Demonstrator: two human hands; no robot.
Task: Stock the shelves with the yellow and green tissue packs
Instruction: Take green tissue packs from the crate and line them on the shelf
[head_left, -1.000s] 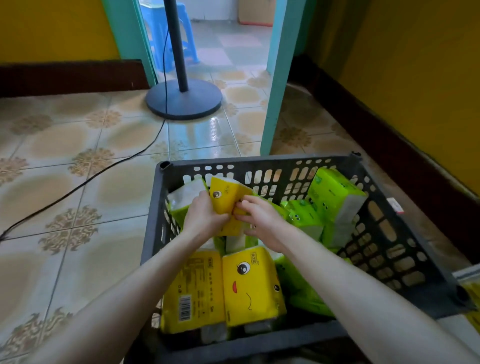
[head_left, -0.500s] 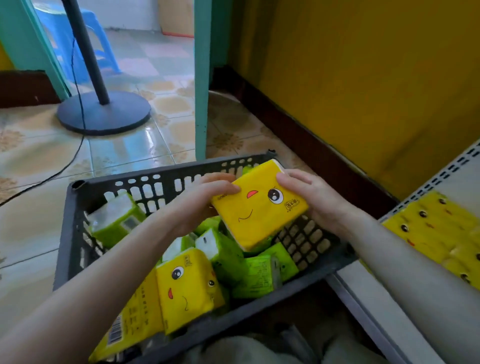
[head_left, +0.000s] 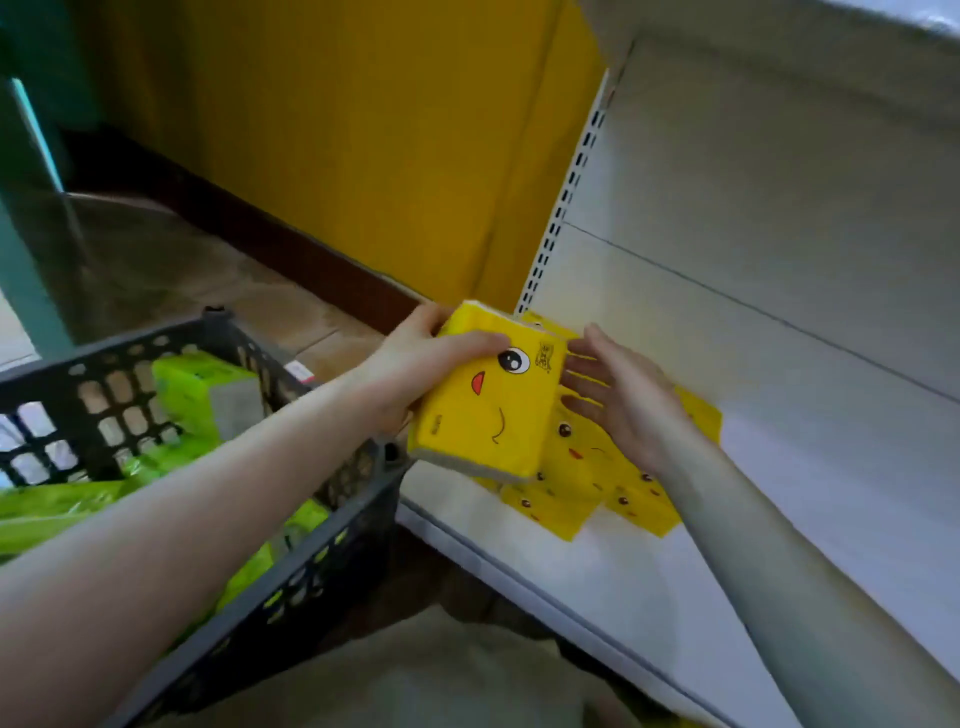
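We hold one yellow tissue pack tilted just above the front left corner of the white shelf, its printed face (one eye, a red mouth) turned up toward us. Our left hand grips the pack on the side away from the shelf, thumb lying across the printed face. Our right hand hovers over the shelf, fingers spread and relaxed, holding nothing, fingertips beside the pack's edge. More yellow packs lie flat on the shelf beneath. Left of the shelf, right beside its front edge, stands the dark basket with green packs inside.
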